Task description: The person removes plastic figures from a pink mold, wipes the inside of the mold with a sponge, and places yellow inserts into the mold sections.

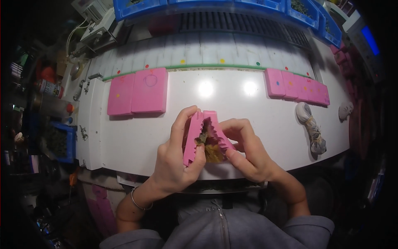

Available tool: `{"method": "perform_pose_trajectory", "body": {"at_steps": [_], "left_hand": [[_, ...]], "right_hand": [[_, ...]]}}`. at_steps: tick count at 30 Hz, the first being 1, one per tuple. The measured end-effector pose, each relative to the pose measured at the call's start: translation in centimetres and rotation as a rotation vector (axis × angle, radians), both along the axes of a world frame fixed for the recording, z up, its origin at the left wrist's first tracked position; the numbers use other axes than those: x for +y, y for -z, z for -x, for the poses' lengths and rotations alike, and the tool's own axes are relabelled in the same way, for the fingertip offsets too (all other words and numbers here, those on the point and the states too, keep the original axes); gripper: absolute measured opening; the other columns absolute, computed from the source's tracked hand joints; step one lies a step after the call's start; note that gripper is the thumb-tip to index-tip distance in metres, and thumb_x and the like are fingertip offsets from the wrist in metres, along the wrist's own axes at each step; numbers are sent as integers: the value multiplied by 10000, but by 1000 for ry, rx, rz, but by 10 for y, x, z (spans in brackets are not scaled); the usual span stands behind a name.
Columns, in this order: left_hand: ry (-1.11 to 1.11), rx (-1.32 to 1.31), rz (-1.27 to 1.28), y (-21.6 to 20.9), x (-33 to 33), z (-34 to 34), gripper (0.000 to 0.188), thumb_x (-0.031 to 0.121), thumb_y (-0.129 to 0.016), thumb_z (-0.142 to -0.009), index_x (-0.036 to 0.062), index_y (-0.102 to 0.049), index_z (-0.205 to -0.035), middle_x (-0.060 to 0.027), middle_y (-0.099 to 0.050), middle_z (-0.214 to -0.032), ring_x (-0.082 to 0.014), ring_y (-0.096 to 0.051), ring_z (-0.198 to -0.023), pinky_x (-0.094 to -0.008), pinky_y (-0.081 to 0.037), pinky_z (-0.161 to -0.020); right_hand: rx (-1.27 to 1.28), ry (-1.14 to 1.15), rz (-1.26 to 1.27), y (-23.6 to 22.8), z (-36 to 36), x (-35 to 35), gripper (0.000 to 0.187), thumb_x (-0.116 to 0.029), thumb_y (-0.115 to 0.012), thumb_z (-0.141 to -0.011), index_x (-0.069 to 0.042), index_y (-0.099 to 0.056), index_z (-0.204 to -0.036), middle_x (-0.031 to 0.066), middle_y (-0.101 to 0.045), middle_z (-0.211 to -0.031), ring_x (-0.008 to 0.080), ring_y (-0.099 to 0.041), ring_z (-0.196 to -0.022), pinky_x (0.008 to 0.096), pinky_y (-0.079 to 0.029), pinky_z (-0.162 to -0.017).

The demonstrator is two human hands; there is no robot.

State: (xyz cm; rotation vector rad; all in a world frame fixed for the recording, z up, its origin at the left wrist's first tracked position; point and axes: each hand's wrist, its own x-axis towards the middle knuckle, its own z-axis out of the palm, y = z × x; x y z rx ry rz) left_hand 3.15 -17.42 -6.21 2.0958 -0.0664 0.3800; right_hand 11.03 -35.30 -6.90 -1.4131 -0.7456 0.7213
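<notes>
Over the near middle of the white table, my left hand (174,157) and my right hand (248,153) hold a pink rubber mould (192,145) between them. The mould is spread apart at the top like a book, with jagged teeth along its inner edges. My left fingers wrap its left half, and the left thumb reaches into the gap. The right thumb and fingers grip the right half. Between the halves sits a greenish-brown translucent piece (214,154), partly hidden by the left thumb and the mould; I cannot make out its shape.
Two large pink blocks (149,91) lie at the far left, and a row of smaller pink blocks (296,86) at the far right. A tied cloth bundle (311,129) rests on the right. Blue bins (265,5) line the back, beyond a slatted rack (244,27). Left stands a white box-like fixture (91,124).
</notes>
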Motion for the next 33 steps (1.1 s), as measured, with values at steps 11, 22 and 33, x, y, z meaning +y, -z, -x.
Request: {"method": "perform_pose_trajectory", "body": {"at_steps": [11,22,33], "left_hand": [[-176,52,394,16,7,7,343,107,-654,-830,-60,-522,-1099,-109,-597,-931,-128,-591,-809,-238,-487,-706],[-178,-56,572,18,-9,-8,214,170,-629,-881,-28,-590,-811,-31,-542,-761,-49,-494,-632,-183,-401,-548],[-259,55,672,19,-4,-15,362,244,-499,-957,-19,-559,-715,44,-461,-588,-9,-356,-557,-189,-293,-476]], "right_hand": [[-1087,247,300,-18,-1,3,488,-19,-602,-676,39,-512,-1152,211,-479,-1119,351,-531,-1040,406,-402,-930],[-1016,298,111,-10,0,22,372,-73,-675,-720,-57,-587,-1081,57,-555,-717,205,-602,-587,295,-453,-428],[-752,341,101,-16,0,25,230,-37,-713,-718,-47,-596,-915,85,-582,-766,196,-589,-569,279,-462,-488]]}}
